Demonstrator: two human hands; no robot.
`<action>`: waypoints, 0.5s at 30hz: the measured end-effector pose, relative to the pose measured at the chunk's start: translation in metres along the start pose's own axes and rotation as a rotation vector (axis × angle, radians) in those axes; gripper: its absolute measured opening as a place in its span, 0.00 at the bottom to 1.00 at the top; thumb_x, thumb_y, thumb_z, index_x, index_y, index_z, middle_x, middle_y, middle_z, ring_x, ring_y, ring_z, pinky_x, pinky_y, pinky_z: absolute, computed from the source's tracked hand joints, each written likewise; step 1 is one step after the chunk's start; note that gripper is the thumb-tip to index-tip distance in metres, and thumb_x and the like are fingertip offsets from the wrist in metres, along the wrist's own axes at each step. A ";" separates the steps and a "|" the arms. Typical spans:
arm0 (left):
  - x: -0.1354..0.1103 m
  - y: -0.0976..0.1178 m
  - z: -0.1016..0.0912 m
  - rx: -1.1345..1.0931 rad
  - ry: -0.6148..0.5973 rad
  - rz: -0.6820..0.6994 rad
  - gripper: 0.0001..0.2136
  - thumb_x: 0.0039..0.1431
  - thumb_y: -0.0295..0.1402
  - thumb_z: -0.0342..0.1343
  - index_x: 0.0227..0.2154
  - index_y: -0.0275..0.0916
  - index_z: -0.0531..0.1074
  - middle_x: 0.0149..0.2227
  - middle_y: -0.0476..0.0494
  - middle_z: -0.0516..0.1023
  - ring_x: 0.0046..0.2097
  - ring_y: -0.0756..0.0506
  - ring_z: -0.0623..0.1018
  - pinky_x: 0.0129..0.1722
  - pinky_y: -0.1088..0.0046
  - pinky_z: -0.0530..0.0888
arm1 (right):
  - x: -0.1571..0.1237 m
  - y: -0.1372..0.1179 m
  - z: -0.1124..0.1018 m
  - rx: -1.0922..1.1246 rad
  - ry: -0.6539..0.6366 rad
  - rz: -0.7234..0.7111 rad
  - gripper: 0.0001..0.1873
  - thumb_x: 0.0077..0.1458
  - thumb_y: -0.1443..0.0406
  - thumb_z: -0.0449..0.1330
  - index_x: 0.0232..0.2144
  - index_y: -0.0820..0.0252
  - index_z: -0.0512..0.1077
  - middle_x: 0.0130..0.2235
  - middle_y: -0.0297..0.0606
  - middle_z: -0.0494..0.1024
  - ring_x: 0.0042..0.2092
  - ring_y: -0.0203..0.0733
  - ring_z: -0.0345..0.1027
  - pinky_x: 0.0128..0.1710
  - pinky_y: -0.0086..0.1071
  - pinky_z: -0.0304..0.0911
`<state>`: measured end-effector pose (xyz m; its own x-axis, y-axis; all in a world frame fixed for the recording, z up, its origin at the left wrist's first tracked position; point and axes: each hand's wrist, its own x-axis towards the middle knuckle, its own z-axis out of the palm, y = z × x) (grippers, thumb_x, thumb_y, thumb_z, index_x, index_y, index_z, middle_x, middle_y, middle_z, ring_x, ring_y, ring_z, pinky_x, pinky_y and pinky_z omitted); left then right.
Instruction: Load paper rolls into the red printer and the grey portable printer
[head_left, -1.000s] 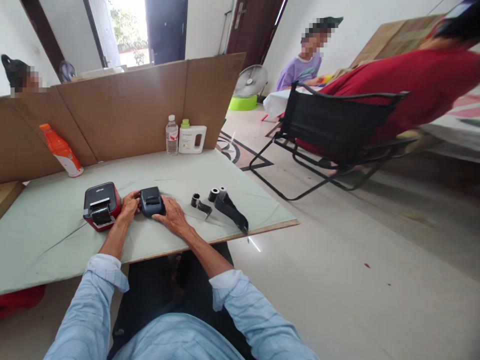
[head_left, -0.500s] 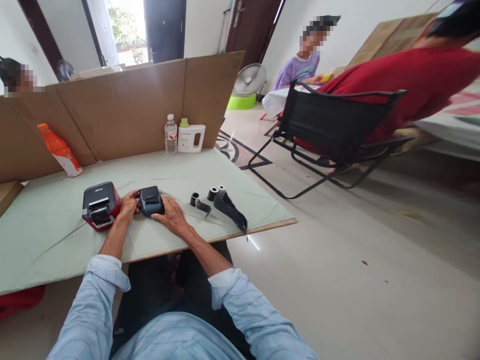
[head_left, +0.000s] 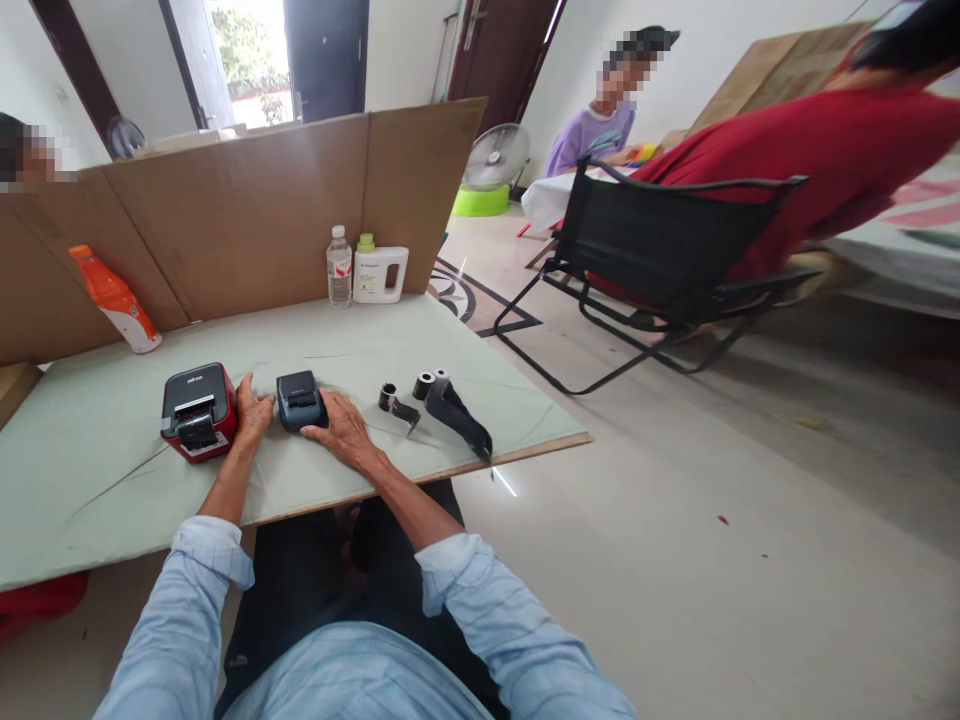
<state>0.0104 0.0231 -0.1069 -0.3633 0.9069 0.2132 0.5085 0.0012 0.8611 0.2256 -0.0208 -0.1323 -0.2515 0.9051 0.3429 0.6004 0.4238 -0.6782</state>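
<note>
A small dark grey label printer (head_left: 301, 400) lies on the pale green table (head_left: 97, 470) in front of me. My right hand (head_left: 339, 428) rests against its right side and front corner, fingers spread flat. My left hand (head_left: 253, 413) lies between this printer and a red and black printer (head_left: 197, 410) to its left, fingers stretched out and holding nothing. To the right of my right hand lie a small black roll (head_left: 396, 405) and a larger roll with a dark strip unrolled (head_left: 454, 414).
A cardboard screen (head_left: 255, 210) stands along the table's far edge, with an orange bottle (head_left: 116, 300), a water bottle (head_left: 339, 267) and a white jug (head_left: 379, 272) before it. A black folding chair (head_left: 660, 260) holds a person in red at the right; other people sit farther back.
My left hand has let go of the dark grey printer's left side and moved left, fingers now stretched beside the red printer. The right hand has stayed put.
</note>
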 end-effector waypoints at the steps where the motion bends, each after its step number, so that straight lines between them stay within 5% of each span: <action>1: 0.001 -0.001 0.001 0.020 0.051 0.001 0.43 0.49 0.24 0.67 0.70 0.39 0.64 0.60 0.34 0.77 0.47 0.43 0.82 0.47 0.67 0.81 | 0.000 0.000 0.000 0.003 -0.001 0.000 0.44 0.59 0.55 0.72 0.70 0.61 0.62 0.62 0.53 0.73 0.64 0.60 0.66 0.66 0.53 0.62; 4: 0.003 0.000 0.003 0.081 0.174 -0.001 0.43 0.46 0.22 0.69 0.68 0.37 0.65 0.63 0.31 0.73 0.51 0.39 0.81 0.57 0.61 0.77 | 0.000 -0.001 -0.001 0.012 -0.003 0.000 0.44 0.58 0.56 0.72 0.70 0.60 0.62 0.63 0.52 0.73 0.64 0.59 0.65 0.66 0.52 0.62; 8: 0.006 0.003 -0.001 0.121 0.175 -0.009 0.41 0.46 0.23 0.70 0.66 0.34 0.67 0.64 0.27 0.70 0.52 0.37 0.80 0.59 0.57 0.77 | 0.000 -0.002 -0.003 0.014 -0.010 0.007 0.43 0.58 0.56 0.72 0.70 0.58 0.61 0.63 0.51 0.72 0.64 0.58 0.65 0.65 0.51 0.63; 12: 0.009 0.003 -0.007 0.109 0.107 -0.018 0.34 0.46 0.23 0.69 0.60 0.35 0.74 0.62 0.30 0.73 0.52 0.37 0.80 0.57 0.59 0.78 | 0.000 -0.004 -0.005 0.013 -0.019 0.000 0.43 0.58 0.55 0.71 0.70 0.58 0.61 0.62 0.51 0.73 0.63 0.58 0.65 0.64 0.50 0.63; 15: 0.005 0.004 -0.012 -0.010 -0.037 -0.045 0.28 0.49 0.24 0.67 0.57 0.35 0.78 0.56 0.33 0.79 0.46 0.41 0.82 0.46 0.66 0.80 | 0.000 -0.004 -0.006 0.010 -0.021 -0.005 0.43 0.58 0.55 0.71 0.70 0.58 0.62 0.61 0.51 0.73 0.62 0.58 0.66 0.64 0.50 0.63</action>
<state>0.0013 0.0228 -0.0971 -0.3562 0.9210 0.1574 0.4844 0.0380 0.8740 0.2277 -0.0230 -0.1263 -0.2705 0.9033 0.3330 0.5914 0.4289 -0.6829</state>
